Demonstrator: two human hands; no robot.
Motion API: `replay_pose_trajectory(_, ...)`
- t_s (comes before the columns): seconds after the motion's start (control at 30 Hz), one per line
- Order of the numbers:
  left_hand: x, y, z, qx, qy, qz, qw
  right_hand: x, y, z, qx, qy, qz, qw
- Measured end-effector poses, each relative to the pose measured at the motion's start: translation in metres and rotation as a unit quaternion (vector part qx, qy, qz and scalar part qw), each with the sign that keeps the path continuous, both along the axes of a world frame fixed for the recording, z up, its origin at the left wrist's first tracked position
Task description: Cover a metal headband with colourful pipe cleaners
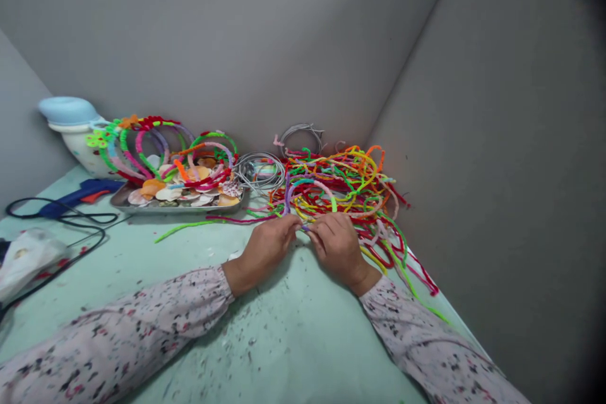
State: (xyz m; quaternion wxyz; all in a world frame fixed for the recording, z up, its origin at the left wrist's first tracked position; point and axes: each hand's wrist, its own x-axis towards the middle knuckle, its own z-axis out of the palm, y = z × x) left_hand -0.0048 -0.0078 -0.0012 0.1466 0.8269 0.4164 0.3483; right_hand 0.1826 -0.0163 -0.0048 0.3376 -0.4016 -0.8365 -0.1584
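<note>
My left hand (271, 243) and my right hand (339, 246) meet above the table, both closed in a pinch. Between their fingertips a purple bit of pipe cleaner (304, 227) shows. From the fingers rises a hoop wrapped in pipe cleaner (307, 183), purple on the left, teal at the top, pale pink and bright green on the right. The hoop's lower ends are hidden by my fingers. Right behind my hands lies a tangled heap of colourful pipe cleaners (360, 180). A long green pipe cleaner (182, 227) lies left of my left hand.
A metal tray (177, 209) holds shells, with several finished-looking wrapped hoops (142, 145) on it. Bare grey hoops (260, 170) stand beside it. At left are a white bottle with a blue lid (71, 113), a blue glue gun (80, 194), a black cord (89, 246) and a plastic bag (33, 259). Grey walls enclose the table.
</note>
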Motion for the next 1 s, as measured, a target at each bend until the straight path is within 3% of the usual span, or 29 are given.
replay_pose_trajectory(0.27,0.001,-0.0027,0.0045,-0.066,-0.006,0.011,0.998,-0.0007,-0.0001,-0.0011,-0.009,-0.004,0.004,1.0)
replay_pose_trajectory(0.63,-0.0012,0.0032,-0.0008,-0.024,-0.004,0.001,1.0,-0.0037,-0.0015,0.0043,-0.076,0.064,0.05,0.994)
replay_pose_trajectory(0.8,-0.001,0.0014,0.0004,0.01,-0.007,-0.011,1.0,-0.0051,-0.0006,0.0042,-0.067,0.063,0.06,0.994)
replay_pose_trajectory(1.0,0.0008,0.0002,0.0022,-0.018,-0.01,-0.001,1.0,-0.0038,-0.0004,0.0022,-0.038,0.057,0.037,0.997)
